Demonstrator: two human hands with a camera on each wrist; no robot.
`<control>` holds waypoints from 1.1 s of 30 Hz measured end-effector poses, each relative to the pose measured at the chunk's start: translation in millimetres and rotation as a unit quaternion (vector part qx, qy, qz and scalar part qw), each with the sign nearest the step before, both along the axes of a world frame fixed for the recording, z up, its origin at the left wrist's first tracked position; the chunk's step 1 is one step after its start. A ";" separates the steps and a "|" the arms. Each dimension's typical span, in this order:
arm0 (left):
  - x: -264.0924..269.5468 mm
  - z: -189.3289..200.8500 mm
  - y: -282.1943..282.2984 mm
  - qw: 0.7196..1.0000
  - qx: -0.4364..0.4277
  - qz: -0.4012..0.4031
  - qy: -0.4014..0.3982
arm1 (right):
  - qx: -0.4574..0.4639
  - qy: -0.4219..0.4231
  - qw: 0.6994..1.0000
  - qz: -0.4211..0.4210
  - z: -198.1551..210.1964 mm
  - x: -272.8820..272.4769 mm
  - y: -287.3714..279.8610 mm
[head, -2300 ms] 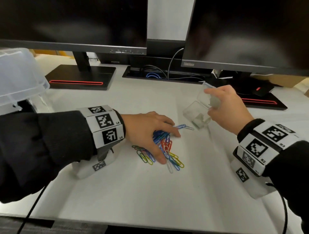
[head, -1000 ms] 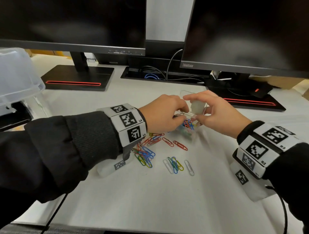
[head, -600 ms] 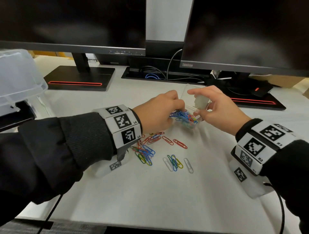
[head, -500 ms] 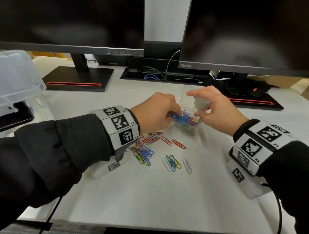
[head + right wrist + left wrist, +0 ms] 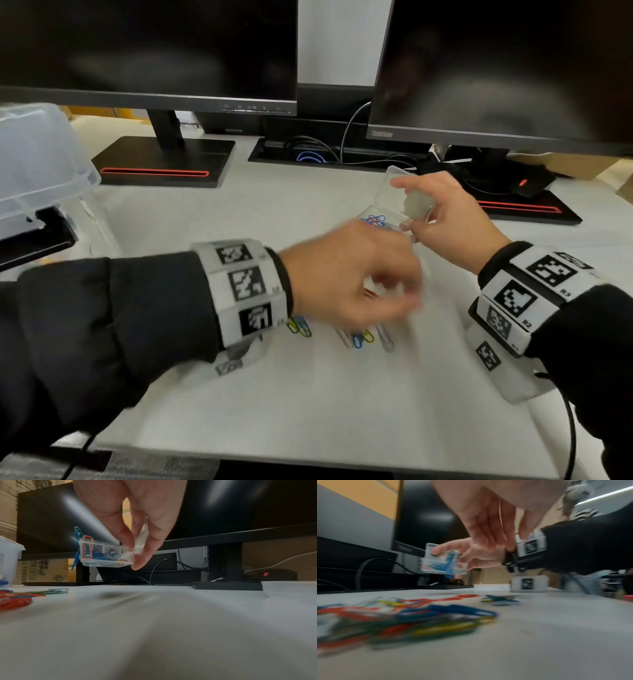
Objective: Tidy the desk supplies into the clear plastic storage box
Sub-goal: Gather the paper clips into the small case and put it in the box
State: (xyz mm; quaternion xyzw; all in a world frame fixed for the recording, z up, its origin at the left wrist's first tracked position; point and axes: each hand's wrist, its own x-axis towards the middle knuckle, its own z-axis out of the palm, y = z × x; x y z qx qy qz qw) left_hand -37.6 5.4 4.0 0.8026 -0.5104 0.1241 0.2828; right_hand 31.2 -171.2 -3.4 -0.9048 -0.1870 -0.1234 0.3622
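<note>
My right hand [image 5: 411, 209] pinches a small clear clip case [image 5: 387, 212] by its hinged end and holds it above the desk with its lid up. Coloured paper clips [image 5: 96, 553] lie inside it, and a few stick out over the rim. My left hand [image 5: 394, 294] is blurred with motion, low over the loose paper clips [image 5: 359, 337] spread on the white desk. In the left wrist view its fingers [image 5: 488, 531] hang down straight and hold nothing, above more loose clips [image 5: 419, 615]. The large clear storage box [image 5: 37, 161] stands at the far left.
Two dark monitors on black stands [image 5: 161, 161] span the back of the desk, with a cable tray [image 5: 318, 154] between them. A dark object [image 5: 34, 236] lies under the storage box at the left edge. Bare white desk [image 5: 308, 411] stretches toward me.
My left hand has pulled away from the clip case and dropped back over the loose clips. The case now holds clips, and my right hand has lifted it slightly.
</note>
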 end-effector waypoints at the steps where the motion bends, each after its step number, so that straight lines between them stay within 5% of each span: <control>1: -8.6 -3.6 -4.1 0.997 0.061 -0.039 0.036 | -0.001 -0.003 1.000 -0.008 -0.3 0.3 -0.1; 3: -13.0 -12.9 -9.3 0.976 0.185 -0.081 0.080 | -0.012 0.001 1.000 -0.008 0.1 -0.5 0.1; 5: -4.5 -16.5 -2.9 0.967 0.220 -0.085 0.095 | -0.019 0.009 1.000 -0.005 1.9 -2.4 0.4; 13: 16.2 -13.6 51.0 0.981 0.174 0.034 0.081 | -0.024 -0.007 1.000 -0.011 4.7 -3.2 1.2; 18: 17.5 -16.3 18.8 0.953 0.278 0.013 0.121 | -0.017 -0.014 0.999 -0.028 4.8 -5.3 -0.1; 24: 19.7 -12.4 63.6 0.973 0.187 0.098 0.094 | -0.021 0.003 1.000 -0.016 3.8 -6.0 0.3; 27: 24.9 -8.9 72.4 0.907 0.282 0.215 0.228 | -0.024 0.010 1.000 -0.008 3.0 -5.0 1.7; 29: 24.3 -6.8 69.7 0.867 0.345 0.213 0.291 | -0.028 0.022 0.999 -0.008 3.1 -6.1 1.5; 33: 14.1 -10.9 68.5 0.891 0.347 0.168 0.240 | -0.012 0.082 0.997 -0.001 -0.5 -4.9 -0.9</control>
